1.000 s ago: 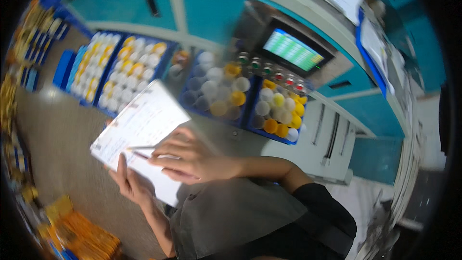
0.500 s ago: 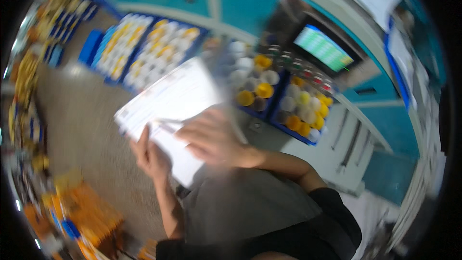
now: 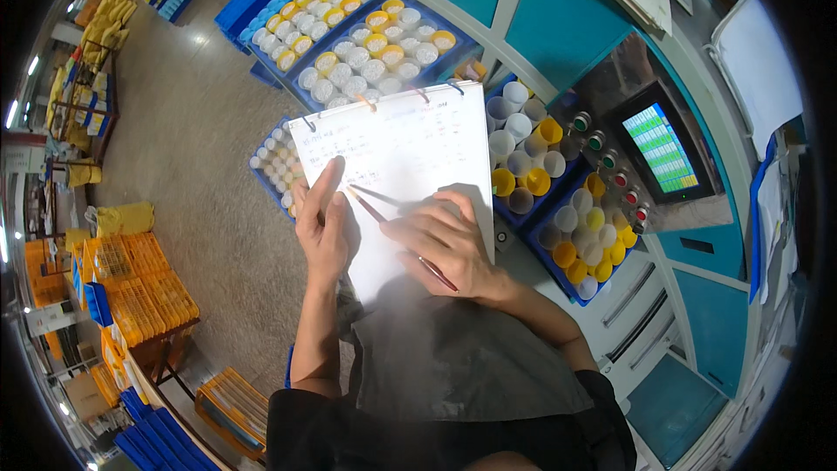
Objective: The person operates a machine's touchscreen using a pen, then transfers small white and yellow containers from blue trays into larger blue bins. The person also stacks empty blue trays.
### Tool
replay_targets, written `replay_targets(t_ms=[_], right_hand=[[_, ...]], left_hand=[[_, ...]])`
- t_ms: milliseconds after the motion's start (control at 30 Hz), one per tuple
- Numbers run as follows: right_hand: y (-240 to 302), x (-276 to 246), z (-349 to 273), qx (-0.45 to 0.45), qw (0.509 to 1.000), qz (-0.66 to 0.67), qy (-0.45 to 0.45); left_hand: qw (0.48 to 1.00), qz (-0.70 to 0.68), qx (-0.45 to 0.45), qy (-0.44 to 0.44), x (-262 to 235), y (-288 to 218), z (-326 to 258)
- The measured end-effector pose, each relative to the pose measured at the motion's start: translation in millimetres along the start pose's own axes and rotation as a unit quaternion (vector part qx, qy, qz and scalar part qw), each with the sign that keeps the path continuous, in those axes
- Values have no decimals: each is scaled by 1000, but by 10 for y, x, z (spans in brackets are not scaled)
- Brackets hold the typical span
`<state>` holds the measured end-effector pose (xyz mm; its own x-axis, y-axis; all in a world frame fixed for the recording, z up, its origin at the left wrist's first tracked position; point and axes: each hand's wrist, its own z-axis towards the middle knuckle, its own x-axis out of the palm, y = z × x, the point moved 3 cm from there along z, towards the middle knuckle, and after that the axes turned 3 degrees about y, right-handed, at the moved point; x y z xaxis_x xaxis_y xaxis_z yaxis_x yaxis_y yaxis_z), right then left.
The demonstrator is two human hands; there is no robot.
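A white ring-bound notepad with several rings along its far edge lies tilted in front of my body, with handwriting on the upper part of its page. My left hand grips the pad by its left edge, thumb on top of the page, the other fingers partly hidden behind it. Between the fingers of my right hand is a slim dark red pen. Its tip points up and left at the written lines, near my left fingertips; whether it touches the paper I cannot tell. The right hand rests over the lower page.
Blue crates of white and yellow tubes stand beyond the pad, and more tubes sit at the right. A teal machine with a screen and buttons rises there. Orange crates are stacked at the lower left.
The notepad and both hands have shifted right in view, and the pad now sits more upright. The blurred picture has sharpened. Both hands keep their holds.
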<state>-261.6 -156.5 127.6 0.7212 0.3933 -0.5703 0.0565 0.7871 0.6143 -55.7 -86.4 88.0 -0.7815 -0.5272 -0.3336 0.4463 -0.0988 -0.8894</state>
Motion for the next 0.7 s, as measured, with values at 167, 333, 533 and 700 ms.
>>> replay_targets(t_ms=[167,333,533,700], right_hand=[[32,45,-9,-4,1000,1,2],[45,45,-8,-2,1000,-4,0],[37,42,-22,12,1000,-1,0],[32,65,-39,19,1000,1,9]], left_hand=[[998,-51,-6,-45,62,-1,6],[991,-118,-28,-56,113,-71,18],[994,-86,-53,-41,94,-74,23],[994,-86,-45,-43,94,-77,14]])
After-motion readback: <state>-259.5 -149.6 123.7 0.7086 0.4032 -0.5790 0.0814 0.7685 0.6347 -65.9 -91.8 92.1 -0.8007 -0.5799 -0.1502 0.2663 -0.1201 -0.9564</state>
